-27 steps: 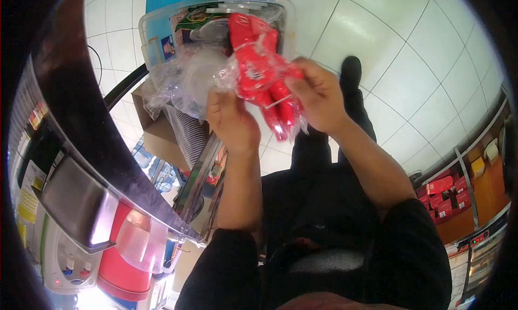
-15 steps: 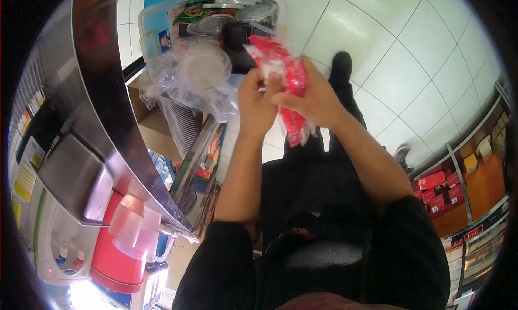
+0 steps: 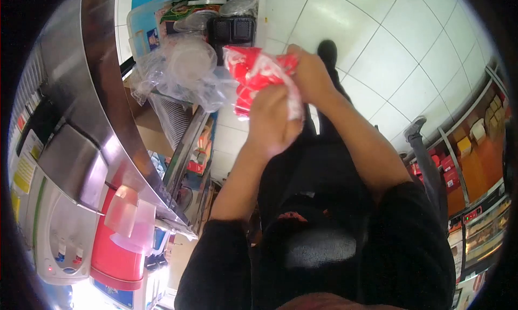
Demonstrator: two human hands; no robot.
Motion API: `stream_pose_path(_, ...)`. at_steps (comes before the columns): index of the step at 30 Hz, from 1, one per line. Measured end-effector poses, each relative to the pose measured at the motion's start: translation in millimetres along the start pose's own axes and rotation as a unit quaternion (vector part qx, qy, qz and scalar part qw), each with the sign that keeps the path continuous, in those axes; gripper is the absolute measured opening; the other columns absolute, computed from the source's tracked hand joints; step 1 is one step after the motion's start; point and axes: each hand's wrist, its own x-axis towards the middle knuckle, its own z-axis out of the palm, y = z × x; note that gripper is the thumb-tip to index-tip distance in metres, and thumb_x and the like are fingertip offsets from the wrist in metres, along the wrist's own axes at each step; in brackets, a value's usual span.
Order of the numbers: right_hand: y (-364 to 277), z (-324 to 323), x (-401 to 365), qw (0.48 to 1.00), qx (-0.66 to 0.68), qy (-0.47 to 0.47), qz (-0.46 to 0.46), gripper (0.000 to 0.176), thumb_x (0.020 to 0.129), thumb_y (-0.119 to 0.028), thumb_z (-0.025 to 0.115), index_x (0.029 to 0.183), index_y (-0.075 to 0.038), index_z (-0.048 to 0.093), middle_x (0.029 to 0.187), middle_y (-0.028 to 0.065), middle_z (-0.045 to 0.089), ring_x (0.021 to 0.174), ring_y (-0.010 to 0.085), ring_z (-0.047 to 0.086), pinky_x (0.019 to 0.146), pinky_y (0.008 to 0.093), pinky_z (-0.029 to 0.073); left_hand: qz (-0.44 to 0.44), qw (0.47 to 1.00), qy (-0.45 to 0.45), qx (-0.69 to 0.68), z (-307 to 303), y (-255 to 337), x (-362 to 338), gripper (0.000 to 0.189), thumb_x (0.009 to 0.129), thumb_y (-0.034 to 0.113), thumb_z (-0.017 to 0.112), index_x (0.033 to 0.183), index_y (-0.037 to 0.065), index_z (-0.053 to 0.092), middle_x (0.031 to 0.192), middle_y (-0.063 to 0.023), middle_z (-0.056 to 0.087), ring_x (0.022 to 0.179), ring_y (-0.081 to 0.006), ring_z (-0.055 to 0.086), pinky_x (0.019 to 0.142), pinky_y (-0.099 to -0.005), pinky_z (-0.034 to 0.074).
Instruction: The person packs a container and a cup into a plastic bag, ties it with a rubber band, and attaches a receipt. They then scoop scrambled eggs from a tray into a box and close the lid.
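A red and white crinkled plastic packet (image 3: 251,67) is held in front of my body, above the floor. My left hand (image 3: 274,118) is closed around its lower part, the fist turned with its back toward me. At the upper right edge of the packet my right hand (image 3: 310,75) is closed on the plastic, its fingertips partly hidden. What the packet contains cannot be made out. Just left of it lies a clear plastic bag (image 3: 210,89) around a stack of round whitish containers (image 3: 191,59).
A clear plastic tub (image 3: 261,19) behind the packet holds black trays (image 3: 232,29) and clear lids. Sleeved stacked cups (image 3: 171,121) stand below the bag. A steel counter edge (image 3: 121,110) curves along the left. Another person's leg (image 3: 423,153) is at right on the tiled floor.
The packet has shifted left and turned, showing a wider face. My left hand has moved lower over it, my right hand slightly up and left. The other person's leg shows more at right.
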Motion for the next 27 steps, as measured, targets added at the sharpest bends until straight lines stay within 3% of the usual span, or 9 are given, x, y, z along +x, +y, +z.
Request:
stream_pose_path(3, 2, 1, 1, 0.993, 0.093, -0.007, 0.066, 0.039, 0.075, -0.036, 0.069, 0.09, -0.001, 0.06, 0.084, 0.0246, 0.065, 0.083, 0.0422, 0.063, 0.077, 0.0482, 0.05, 0.041, 0.995, -0.091, -0.011, 2, 24, -1, 0.044, 0.048, 0.017, 0.069, 0.087, -0.001, 0.058, 0.09, -0.0151, 0.055, 0.083, -0.0348, 0.053, 0.071, -0.0414, 0.041)
stream_pose_path(8, -3, 14, -11, 0.993, 0.036, -0.029, 0.104, 0.038, 0.074, -0.036, 0.07, 0.089, -0.002, 0.061, 0.083, 0.0237, 0.065, 0.083, 0.0418, 0.063, 0.076, 0.0489, 0.05, 0.018, 0.994, -0.1, -0.038, 12, 30, -26, 0.048, 0.051, 0.013, 0.069, 0.095, -0.004, 0.059, 0.096, -0.0155, 0.056, 0.085, -0.0351, 0.054, 0.073, -0.0428, 0.043)
stream_pose_path(10, -1, 17, -21, 0.995, 0.049, -0.014, 0.087, 0.034, 0.074, -0.031, 0.069, 0.092, -0.003, 0.061, 0.082, 0.0233, 0.065, 0.083, 0.0407, 0.064, 0.075, 0.0465, 0.051, 0.047, 0.994, 0.066, -0.068, 25, 22, -43, 0.043, 0.063, 0.008, 0.065, 0.103, -0.006, 0.057, 0.098, -0.0177, 0.057, 0.088, -0.0355, 0.055, 0.078, -0.0455, 0.044)
stream_pose_path(14, -9, -1, -32, 0.985, 0.121, 0.026, 0.117, 0.032, 0.074, -0.022, 0.067, 0.099, -0.003, 0.06, 0.083, 0.0227, 0.066, 0.083, 0.0396, 0.064, 0.075, 0.0432, 0.052, -0.318, 0.925, 0.175, -0.115, 4, 17, -37, 0.031, 0.081, 0.015, 0.054, 0.107, -0.003, 0.054, 0.099, -0.0173, 0.058, 0.092, -0.0269, 0.058, 0.083, -0.0379, 0.045)
stream_pose_path(17, -13, -3, -41, 0.97, 0.198, 0.111, 0.084, 0.044, 0.073, -0.011, 0.065, 0.116, -0.004, 0.057, 0.095, 0.0213, 0.066, 0.087, 0.0379, 0.065, 0.079, 0.0406, 0.052, -0.352, 0.921, 0.164, -0.02, -19, 26, -20, 0.032, 0.079, 0.015, 0.057, 0.107, -0.002, 0.055, 0.099, -0.0191, 0.059, 0.096, -0.028, 0.058, 0.083, -0.0384, 0.046)
stream_pose_path(19, -28, -11, -44, 0.984, 0.139, 0.1, 0.04, 0.047, 0.073, -0.011, 0.066, 0.118, -0.006, 0.057, 0.096, 0.0201, 0.065, 0.088, 0.0371, 0.065, 0.078, 0.0408, 0.052, -0.248, 0.946, -0.065, 0.197, -37, 40, -14, 0.049, 0.076, 0.028, 0.064, 0.114, -0.001, 0.051, 0.099, -0.0211, 0.06, 0.091, -0.0345, 0.059, 0.079, -0.0429, 0.045)
stream_pose_path(23, -38, -9, -52, 0.992, 0.103, 0.058, 0.04, 0.051, 0.069, -0.008, 0.068, 0.119, -0.01, 0.058, 0.096, 0.0172, 0.065, 0.087, 0.0351, 0.064, 0.077, 0.0421, 0.052, -0.27, 0.92, -0.108, 0.264, -32, 39, -10, 0.051, 0.077, 0.035, 0.067, 0.112, 0.001, 0.053, 0.091, -0.0187, 0.063, 0.082, -0.0349, 0.061, 0.071, -0.0456, 0.046)
stream_pose_path(25, -36, -7, -48, 0.989, 0.1, 0.097, 0.045, 0.047, 0.07, -0.01, 0.068, 0.117, -0.011, 0.06, 0.095, 0.0168, 0.065, 0.085, 0.0348, 0.064, 0.076, 0.0428, 0.052, -0.441, 0.826, -0.205, 0.285, -21, 23, -15, 0.04, 0.079, 0.037, 0.066, 0.094, 0.001, 0.057, 0.078, -0.0156, 0.064, 0.069, -0.0352, 0.062, 0.066, -0.0456, 0.045)
stream_pose_path(27, -35, -5, -39, 0.984, 0.101, 0.137, 0.048, 0.043, 0.071, -0.012, 0.067, 0.114, -0.011, 0.062, 0.093, 0.0164, 0.065, 0.084, 0.0344, 0.064, 0.076, 0.0436, 0.052, -0.381, 0.871, -0.193, 0.244, -3, 10, -41, 0.033, 0.08, 0.034, 0.065, 0.084, 0.002, 0.057, 0.072, -0.0153, 0.063, 0.064, -0.0354, 0.061, 0.066, -0.0452, 0.045)
